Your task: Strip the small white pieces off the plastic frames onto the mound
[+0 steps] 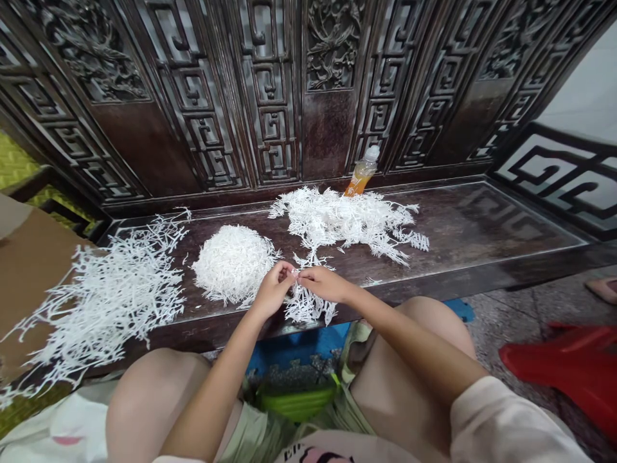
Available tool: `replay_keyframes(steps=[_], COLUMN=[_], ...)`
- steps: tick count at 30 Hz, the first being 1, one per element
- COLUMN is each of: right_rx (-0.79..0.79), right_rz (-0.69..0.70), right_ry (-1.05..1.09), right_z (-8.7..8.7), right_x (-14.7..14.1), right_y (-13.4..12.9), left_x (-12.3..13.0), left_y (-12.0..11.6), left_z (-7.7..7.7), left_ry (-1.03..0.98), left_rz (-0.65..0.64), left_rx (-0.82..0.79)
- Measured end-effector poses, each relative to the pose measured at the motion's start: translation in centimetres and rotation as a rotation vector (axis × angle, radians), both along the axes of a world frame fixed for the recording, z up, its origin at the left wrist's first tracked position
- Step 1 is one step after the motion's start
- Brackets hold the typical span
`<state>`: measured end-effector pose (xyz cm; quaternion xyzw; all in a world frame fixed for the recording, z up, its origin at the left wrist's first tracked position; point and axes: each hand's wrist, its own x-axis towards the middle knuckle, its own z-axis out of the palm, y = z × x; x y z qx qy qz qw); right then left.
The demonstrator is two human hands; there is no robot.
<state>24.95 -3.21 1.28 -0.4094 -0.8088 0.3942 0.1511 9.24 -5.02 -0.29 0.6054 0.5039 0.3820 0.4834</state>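
Note:
My left hand (276, 287) and my right hand (322, 281) meet over the bench's front edge, fingertips pinched together on a white branched piece (308, 303), which hangs below and between them. A rounded heap of small white pieces (234, 262) lies just left of my left hand. Behind my hands spreads a pile of white branched clusters (347, 218). Farther left is a large tangle of bare white branching stems (120, 292). The exact contact at the fingertips is too small to make out.
A bottle with orange liquid (361, 172) stands behind the clusters, against the carved wooden backrest (328, 138). Brown cardboard (33, 270) is at the left. A red object (569, 366) lies at the right, near a person's foot (605, 288). Something green (299, 402) is between my knees.

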Motion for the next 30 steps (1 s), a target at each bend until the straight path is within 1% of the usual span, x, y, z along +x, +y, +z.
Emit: replay_keyframes(steps=[6, 11, 16, 19, 23, 30], right_rx=[0.120, 0.310, 0.431, 0.469, 0.497, 0.554], right_rz=[0.001, 0.026, 0.045, 0.069, 0.049, 0.018], right_ry=[-0.093, -0.178, -0.252, -0.253, -0.265, -0.346], right_z=[0.26, -0.25, -0.59, -0.63, -0.35, 0.14], right_x=[0.34, 0.51, 0.64, 0.64, 0.42, -0.10], right_y=[0.01, 0.08, 0.23, 0.22, 0.16, -0.04], left_x=[0.01, 0.13, -0.04, -0.18, -0.24, 0.00], left_y=[0.17, 0.08, -0.03, 0.03, 0.20, -0.17], left_z=[-0.05, 0.13, 0.32, 0.06, -0.18, 0.61], left_ry=[-0.025, -0.089, -0.046, 0.004, 0.037, 0.131], left_rz=[0.026, -0.014, -0.057, -0.083, -0.004, 0.037], left_rx=[0.041, 0.025, 0.032, 0.024, 0.086, 0.081])
